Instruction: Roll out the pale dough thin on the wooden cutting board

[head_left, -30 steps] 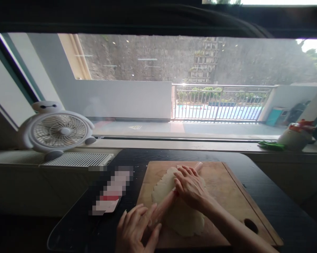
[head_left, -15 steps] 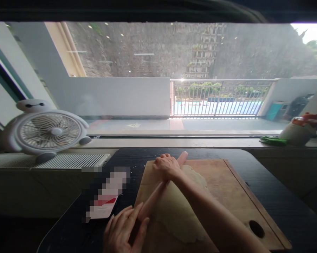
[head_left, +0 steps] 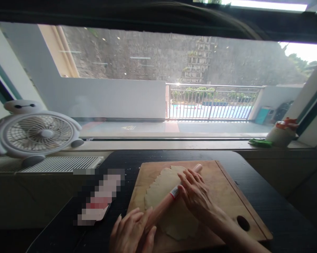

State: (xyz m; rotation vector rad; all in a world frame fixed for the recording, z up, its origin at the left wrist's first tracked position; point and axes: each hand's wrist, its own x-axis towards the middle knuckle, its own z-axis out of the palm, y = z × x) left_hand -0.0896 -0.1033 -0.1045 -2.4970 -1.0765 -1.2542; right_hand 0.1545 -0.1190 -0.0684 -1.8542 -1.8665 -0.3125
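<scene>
A wooden rolling pin (head_left: 161,208) with a small label lies slantwise across a flattened sheet of dough (head_left: 161,186) with ragged edges. My left hand (head_left: 132,228) rests over the near end of the pin, thumb on one side and fingers on the other. Toward the far end, my right hand (head_left: 196,191) presses on the pin with its fingers draped over it. Beneath the dough is a wooden cutting board (head_left: 213,196) with a round hole in its near right corner.
The board lies on a dark table (head_left: 243,172) below a window. A pixelated phone-like object (head_left: 100,200) is left of the board. A white fan (head_left: 42,133) stands at the left. On the sill at right sit a white pot (head_left: 281,133) and a green item (head_left: 260,142).
The rolling pin has moved rightward across the dough under both hands, uncovering the dough's left part. My right hand has rolled back from over the far left. The view has tilted slightly.
</scene>
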